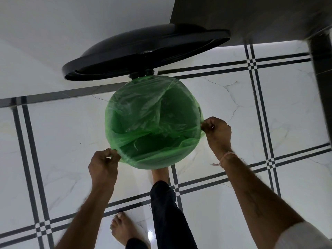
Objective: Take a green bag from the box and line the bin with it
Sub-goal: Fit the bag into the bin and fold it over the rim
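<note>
Green bag (154, 112) sat in the round bin (158, 165), its edge folded over the rim nearly all round. Left hand (103, 168) pinched the bag edge at the near-left rim; right hand (218, 131) was clenched on the bag edge at the right rim. Black lid (140, 51) stood tipped up at the far side, w/ its hinge at the far rim. One bare foot (159, 174) sat at the bin's near base, the other (124, 229) nearer the camera. Open tiled floor (53, 141) lay left & right of the bin; a dark cabinet (269, 18) closed off the far right.
</note>
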The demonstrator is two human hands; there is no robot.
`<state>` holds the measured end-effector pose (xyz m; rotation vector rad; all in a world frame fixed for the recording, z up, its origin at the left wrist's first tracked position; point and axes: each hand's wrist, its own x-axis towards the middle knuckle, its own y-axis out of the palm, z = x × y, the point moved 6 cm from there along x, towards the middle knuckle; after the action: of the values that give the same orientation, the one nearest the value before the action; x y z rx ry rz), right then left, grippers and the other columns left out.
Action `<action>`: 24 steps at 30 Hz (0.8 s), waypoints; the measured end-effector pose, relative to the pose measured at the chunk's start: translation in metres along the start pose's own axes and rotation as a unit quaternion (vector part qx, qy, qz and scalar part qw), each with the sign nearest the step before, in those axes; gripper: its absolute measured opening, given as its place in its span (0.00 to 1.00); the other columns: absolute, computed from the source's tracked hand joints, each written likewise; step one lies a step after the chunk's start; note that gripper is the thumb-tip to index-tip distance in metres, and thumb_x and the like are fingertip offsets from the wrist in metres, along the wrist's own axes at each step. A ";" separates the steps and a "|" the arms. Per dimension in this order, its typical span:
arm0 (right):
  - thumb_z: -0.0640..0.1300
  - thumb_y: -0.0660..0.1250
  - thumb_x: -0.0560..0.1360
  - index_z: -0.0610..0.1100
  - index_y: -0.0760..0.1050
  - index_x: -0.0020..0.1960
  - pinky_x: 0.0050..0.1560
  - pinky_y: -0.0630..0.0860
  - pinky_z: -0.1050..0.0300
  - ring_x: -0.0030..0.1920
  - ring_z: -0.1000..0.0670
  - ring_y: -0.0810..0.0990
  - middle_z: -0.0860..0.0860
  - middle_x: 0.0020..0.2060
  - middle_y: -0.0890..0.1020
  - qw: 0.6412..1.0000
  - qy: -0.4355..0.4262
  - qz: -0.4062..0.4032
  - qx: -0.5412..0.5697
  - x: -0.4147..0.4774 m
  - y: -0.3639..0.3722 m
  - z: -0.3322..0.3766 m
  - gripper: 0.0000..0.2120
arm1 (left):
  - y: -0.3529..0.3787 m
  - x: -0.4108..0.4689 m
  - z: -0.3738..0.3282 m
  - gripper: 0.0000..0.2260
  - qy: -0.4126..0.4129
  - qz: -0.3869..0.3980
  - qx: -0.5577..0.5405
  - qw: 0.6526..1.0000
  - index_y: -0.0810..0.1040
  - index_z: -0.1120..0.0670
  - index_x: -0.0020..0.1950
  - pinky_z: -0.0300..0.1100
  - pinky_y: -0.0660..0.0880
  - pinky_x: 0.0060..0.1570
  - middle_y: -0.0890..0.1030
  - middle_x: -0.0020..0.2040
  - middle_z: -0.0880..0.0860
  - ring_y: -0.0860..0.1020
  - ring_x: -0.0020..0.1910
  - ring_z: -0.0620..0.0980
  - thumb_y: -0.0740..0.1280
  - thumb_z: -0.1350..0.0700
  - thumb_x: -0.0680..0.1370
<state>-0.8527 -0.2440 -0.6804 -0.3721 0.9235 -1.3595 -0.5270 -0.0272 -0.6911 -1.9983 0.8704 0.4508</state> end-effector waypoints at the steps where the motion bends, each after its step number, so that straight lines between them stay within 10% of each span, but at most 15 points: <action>1: 0.34 0.73 0.74 0.38 0.81 0.39 0.33 0.72 0.66 0.33 0.49 0.77 0.44 0.33 0.82 1.000 0.023 0.005 0.015 0.001 0.001 -0.001 0.06 | 0.000 0.001 0.002 0.09 -0.024 0.003 -0.022 0.999 0.82 0.52 0.40 0.49 0.75 0.48 0.83 0.42 0.55 0.77 0.44 0.56 0.70 0.60 0.79; 11: 0.21 0.55 0.77 0.26 0.76 0.64 0.50 0.85 0.57 0.54 0.39 0.84 0.35 0.53 0.84 0.879 0.262 0.136 0.374 -0.015 0.029 -0.018 0.18 | 0.021 -0.006 0.008 0.08 -0.247 0.089 -0.412 0.873 0.79 0.58 0.48 0.37 0.83 0.37 0.85 0.40 0.52 0.84 0.35 0.46 0.63 0.67 0.83; 17: 0.23 0.59 0.78 0.33 0.78 0.64 0.51 0.84 0.57 0.47 0.48 0.88 0.45 0.46 0.89 0.872 0.225 0.127 0.416 -0.026 0.027 -0.018 0.18 | -0.007 -0.004 -0.002 0.08 -0.065 -0.022 -0.179 0.981 0.80 0.56 0.41 0.43 0.78 0.38 0.80 0.38 0.54 0.76 0.33 0.49 0.68 0.68 0.77; 24: 0.31 0.61 0.81 0.31 0.79 0.64 0.54 0.84 0.55 0.50 0.45 0.86 0.42 0.50 0.87 0.832 0.251 0.086 0.487 -0.019 0.030 -0.007 0.15 | -0.001 -0.006 -0.011 0.08 -0.136 0.029 -0.333 0.933 0.80 0.61 0.45 0.36 0.82 0.39 0.85 0.34 0.53 0.84 0.34 0.47 0.67 0.71 0.78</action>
<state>-0.8369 -0.2179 -0.6992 0.8727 0.5332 -1.5978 -0.5311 -0.0334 -0.6811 -2.4311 0.6470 1.1493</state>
